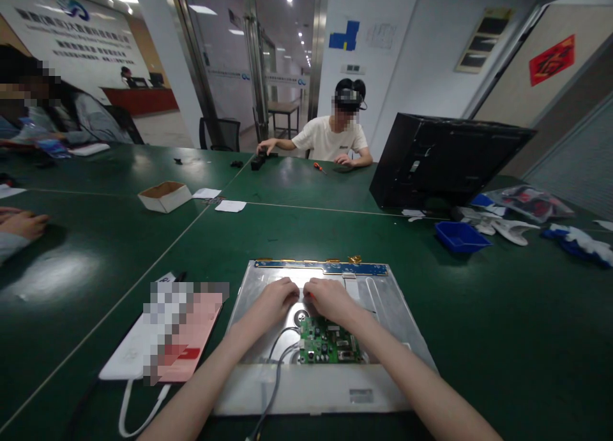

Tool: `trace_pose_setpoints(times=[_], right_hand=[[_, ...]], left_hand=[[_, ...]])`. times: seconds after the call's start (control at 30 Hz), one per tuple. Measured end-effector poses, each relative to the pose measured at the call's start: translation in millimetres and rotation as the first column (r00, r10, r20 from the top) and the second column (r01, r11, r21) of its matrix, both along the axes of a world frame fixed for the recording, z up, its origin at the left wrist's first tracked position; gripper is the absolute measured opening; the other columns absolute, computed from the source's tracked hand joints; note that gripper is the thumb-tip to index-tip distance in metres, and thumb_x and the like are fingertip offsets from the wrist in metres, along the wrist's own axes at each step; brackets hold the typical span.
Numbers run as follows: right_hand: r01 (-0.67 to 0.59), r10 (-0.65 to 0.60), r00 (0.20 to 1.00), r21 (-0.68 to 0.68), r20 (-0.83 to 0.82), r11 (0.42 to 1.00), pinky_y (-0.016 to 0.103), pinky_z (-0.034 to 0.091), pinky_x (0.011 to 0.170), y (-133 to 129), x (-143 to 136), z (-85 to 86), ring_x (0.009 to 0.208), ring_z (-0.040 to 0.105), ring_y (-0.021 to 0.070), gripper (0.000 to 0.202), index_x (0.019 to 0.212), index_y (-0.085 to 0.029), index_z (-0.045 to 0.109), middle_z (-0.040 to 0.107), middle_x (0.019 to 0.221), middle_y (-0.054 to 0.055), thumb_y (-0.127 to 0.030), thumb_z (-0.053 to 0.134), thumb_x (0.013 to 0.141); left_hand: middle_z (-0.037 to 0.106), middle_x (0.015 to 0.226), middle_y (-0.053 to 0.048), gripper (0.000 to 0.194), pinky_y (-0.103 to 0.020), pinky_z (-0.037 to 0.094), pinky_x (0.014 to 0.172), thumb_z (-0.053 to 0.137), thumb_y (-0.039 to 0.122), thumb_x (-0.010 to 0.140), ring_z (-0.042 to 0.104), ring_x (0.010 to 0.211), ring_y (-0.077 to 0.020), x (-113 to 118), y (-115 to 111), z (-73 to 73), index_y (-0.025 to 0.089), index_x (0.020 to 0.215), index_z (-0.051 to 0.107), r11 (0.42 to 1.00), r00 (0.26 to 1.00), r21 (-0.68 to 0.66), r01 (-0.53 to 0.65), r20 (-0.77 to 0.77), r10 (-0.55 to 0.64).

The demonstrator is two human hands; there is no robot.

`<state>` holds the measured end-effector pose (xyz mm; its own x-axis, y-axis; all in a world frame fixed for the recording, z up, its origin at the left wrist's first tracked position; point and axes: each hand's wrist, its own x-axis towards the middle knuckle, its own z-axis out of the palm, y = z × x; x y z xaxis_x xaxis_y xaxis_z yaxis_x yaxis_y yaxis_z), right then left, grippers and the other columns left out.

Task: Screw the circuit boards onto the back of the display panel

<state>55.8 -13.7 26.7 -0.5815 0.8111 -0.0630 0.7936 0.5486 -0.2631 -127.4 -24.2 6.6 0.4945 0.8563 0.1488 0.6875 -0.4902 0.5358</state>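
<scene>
A metal-backed display panel [383, 313] lies flat before me, with a green circuit board [330, 342] on its back and a blue board strip [306, 267] along the far edge. My left hand [278, 295] is closed over the panel's upper middle, fingertips together; whatever they pinch is hidden. Close beside it, my right hand [330, 297] is closed too. A bit of red-orange shows at its fingers, too small to name. Dark cables [278, 380] run from the circuit board's left side over the panel's near edge.
Left of the panel lie a white power bank-like slab [124, 348] with a white cable and a pink item [201, 326]. Beyond are an open box [165, 196], a blue tray [462, 237] and a black monitor [445, 163]. A person [335, 134] sits opposite; others sit left.
</scene>
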Motion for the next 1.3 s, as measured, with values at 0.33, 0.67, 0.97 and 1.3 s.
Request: trace_pose_setpoints(times=[0.33, 0.67, 0.97, 1.3], right_hand=[[0.044, -0.048, 0.995, -0.054, -0.084, 0.998, 0.03, 0.044, 0.081, -38, 55, 29.2, 0.097, 0.061, 0.0187, 0.025, 0.11, -0.022, 0.062, 0.065, 0.11, 0.005, -0.027, 0.049, 0.089], [0.158, -0.167, 0.986, -0.227, -0.021, 0.961, 0.045, 0.043, 0.091, -96, 86, 8.8, 0.114, 0.054, 0.0314, 0.077, 0.143, -0.029, 0.033, 0.031, 0.15, 0.009, -0.051, 0.061, 0.075], [0.046, -0.05, 0.998, -0.125, -0.023, 0.991, 0.046, 0.044, 0.085, -89, 86, 8.5, 0.108, 0.058, 0.031, 0.056, 0.135, -0.024, 0.047, 0.049, 0.138, 0.013, -0.054, 0.042, 0.088], [0.087, -0.154, 0.961, -0.279, -0.229, 0.956, 0.027, 0.033, 0.055, -52, 82, 28.6, 0.055, 0.051, 0.0132, 0.054, 0.068, -0.018, 0.061, 0.059, 0.061, 0.001, -0.053, 0.029, 0.094]], left_hand=[[0.061, 0.102, -0.006, 0.018, -0.034, 0.044, 0.082, 0.055, 0.022, 0.085, 0.057, 0.096, -0.0216, -15, -57, 33.1, 0.021, 0.102, 0.06, 0.993, 1.0, -0.116, 0.023, 0.011, -0.021], [0.047, 0.134, -0.008, 0.058, -0.046, 0.036, 0.104, 0.066, 0.031, 0.078, 0.042, 0.122, -0.0279, -13, -89, 7.4, 0.027, 0.132, 0.044, 0.991, 1.0, -0.135, -0.001, -0.013, -0.001], [0.045, 0.137, -0.009, 0.059, -0.046, 0.036, 0.105, 0.064, 0.035, 0.081, 0.042, 0.124, -0.0269, -17, -84, 2.8, 0.026, 0.135, 0.041, 0.989, 0.999, -0.145, 0.026, 0.049, -0.019], [0.064, 0.097, -0.007, 0.028, -0.034, 0.045, 0.081, 0.041, 0.037, 0.095, 0.057, 0.091, -0.0213, -3, -59, 26.4, 0.018, 0.097, 0.062, 0.971, 0.983, -0.24, -0.012, 0.175, 0.055]])
